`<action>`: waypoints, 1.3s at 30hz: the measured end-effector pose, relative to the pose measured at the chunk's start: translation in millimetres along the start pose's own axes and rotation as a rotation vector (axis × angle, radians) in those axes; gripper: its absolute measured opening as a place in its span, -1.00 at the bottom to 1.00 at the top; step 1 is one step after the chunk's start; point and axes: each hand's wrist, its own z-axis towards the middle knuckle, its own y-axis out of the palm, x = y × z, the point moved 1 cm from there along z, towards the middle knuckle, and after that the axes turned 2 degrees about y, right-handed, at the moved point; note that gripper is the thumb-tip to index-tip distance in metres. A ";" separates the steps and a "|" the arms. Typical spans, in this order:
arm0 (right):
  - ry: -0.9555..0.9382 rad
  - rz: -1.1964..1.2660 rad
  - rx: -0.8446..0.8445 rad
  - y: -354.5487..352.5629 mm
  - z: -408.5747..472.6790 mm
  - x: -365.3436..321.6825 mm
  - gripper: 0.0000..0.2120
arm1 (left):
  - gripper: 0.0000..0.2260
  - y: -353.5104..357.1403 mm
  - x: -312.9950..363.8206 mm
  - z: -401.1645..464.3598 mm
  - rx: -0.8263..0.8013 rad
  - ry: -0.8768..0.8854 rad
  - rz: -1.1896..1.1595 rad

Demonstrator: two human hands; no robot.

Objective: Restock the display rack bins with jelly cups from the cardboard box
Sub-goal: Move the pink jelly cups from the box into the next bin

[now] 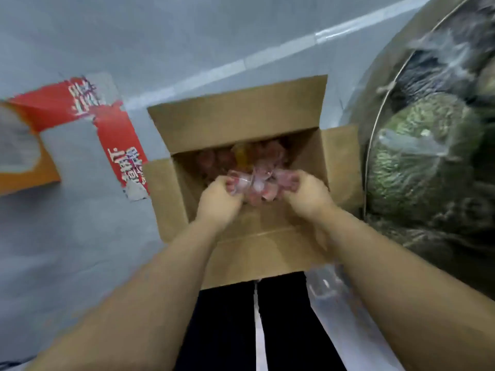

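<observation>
Head view: a cardboard box (241, 121) with its four flaps folded outward is being seen from above, standing on the grey floor (80, 236). A bunch of clear-wrapped pink jelly cups (254, 183) is being held between both hands over the near half of the box's opening. The left hand (218, 202) is being curled round the left side of the bunch, and the right hand (308, 195) round its right side, fingers closed on the wrappers. More jelly cups, pink and yellow, are lying blurred in the far part of the box. A red floor sticker (115, 135) is lying just beside the box's left flap. A wire basket (428, 156) of bagged green produce is standing beside the box's right flap.
</observation>
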 end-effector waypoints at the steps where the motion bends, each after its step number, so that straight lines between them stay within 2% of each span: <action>1: -0.035 -0.097 0.006 10.1 22.0 3.2 -0.60 | -0.67 11.0 -3.0 26.4 0.012 -0.022 -0.033; 3: -0.096 -0.198 0.039 27.4 62.2 5.9 -0.48 | -0.63 30.4 -5.9 74.1 0.042 -0.085 -0.057; 6: -0.074 -0.302 0.106 43.9 108.3 3.6 -0.51 | -0.63 53.4 -5.9 121.1 -0.018 -0.158 -0.031; 8: -0.057 -0.373 0.086 49.2 132.7 5.0 -0.56 | -0.58 65.9 -5.5 140.2 -0.084 -0.135 0.067; 10: -0.052 -0.433 0.071 51.6 147.6 8.5 -0.61 | -0.58 73.0 -6.2 153.8 -0.069 -0.078 0.215; 13: -0.042 -0.408 0.140 54.7 150.3 13.5 -0.55 | -0.58 74.5 -15.1 163.0 -0.034 -0.095 0.315; 16: -0.025 -0.182 0.217 55.0 128.3 11.1 -0.52 | -0.50 64.2 -19.2 148.8 0.035 -0.154 0.155; 18: -0.009 -0.003 0.201 54.8 101.7 7.9 -0.55 | -0.52 50.6 -18.6 123.2 0.130 -0.204 -0.135; 20: 0.022 0.248 0.174 50.7 63.6 -1.5 -0.56 | -0.54 34.6 -17.5 85.1 0.107 -0.193 -0.422; 22: 0.061 0.480 0.162 38.2 18.0 -16.0 -0.56 | -0.61 13.5 -10.3 34.0 0.026 -0.104 -0.556; 25: 0.041 0.714 0.131 -3.3 -66.0 -45.3 -0.55 | -0.78 -30.0 16.7 -50.8 -0.004 0.085 -0.598; 28: -0.039 0.878 0.195 -73.4 -169.0 -75.7 -0.53 | -0.70 -81.7 77.7 -142.2 -0.072 0.300 -0.583; 32: -0.203 1.001 0.257 -171.4 -299.4 -99.3 -0.61 | -0.68 -136.8 174.1 -258.4 -0.181 0.599 -0.428; 39: -0.481 1.037 0.756 -292.0 -481.1 -89.5 -0.72 | -0.64 -161.9 315.0 -444.0 -0.435 1.121 -0.239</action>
